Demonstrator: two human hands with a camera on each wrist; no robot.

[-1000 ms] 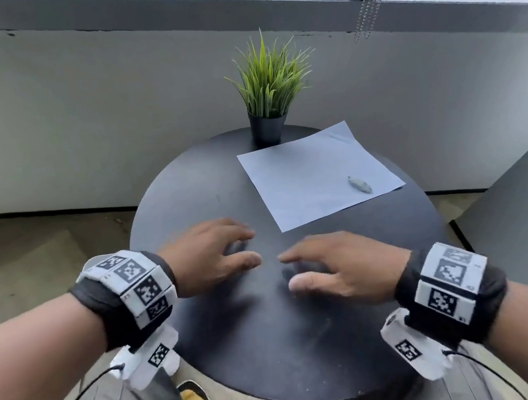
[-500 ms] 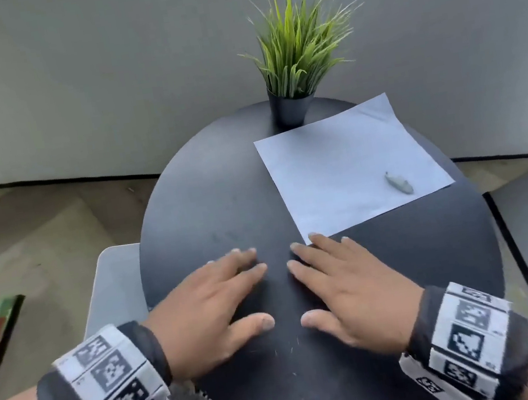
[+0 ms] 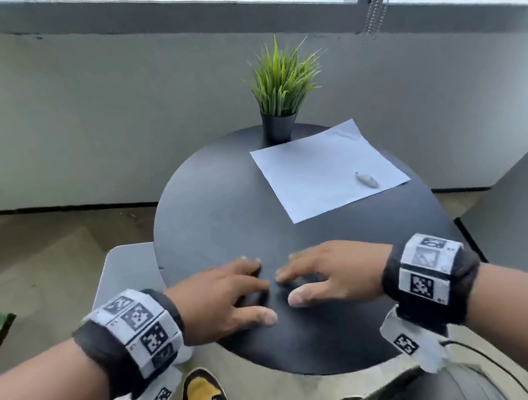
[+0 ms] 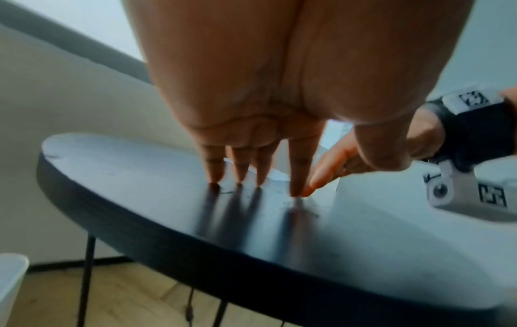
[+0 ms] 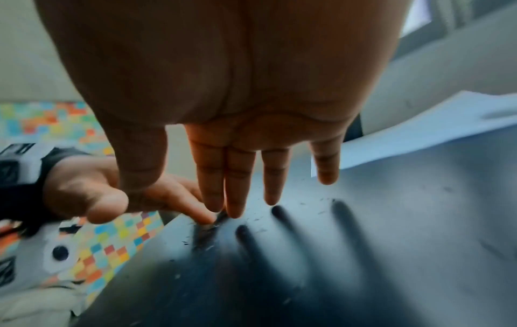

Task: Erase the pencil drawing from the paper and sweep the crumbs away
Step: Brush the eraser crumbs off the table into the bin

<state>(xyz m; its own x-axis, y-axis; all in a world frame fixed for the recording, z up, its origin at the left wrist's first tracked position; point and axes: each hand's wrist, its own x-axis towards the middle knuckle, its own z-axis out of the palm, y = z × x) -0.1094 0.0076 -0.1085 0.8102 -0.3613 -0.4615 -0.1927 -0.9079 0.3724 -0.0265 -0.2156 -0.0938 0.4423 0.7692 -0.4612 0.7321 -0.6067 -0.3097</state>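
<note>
Paper (image 3: 326, 170) upper right looks clean to us, so mostly sweeping's left: both grips, left hand (image 3: 222, 300) and right hand (image 3: 332, 273), flat and empty, fingertips herding crumbs (image 5: 253, 220) across the surface (image 3: 210, 214).

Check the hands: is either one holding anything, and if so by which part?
Nothing is held. The left hand and right hand lie open on the table; the eraser sits untouched on the paper.

No legible text anywhere.
</note>
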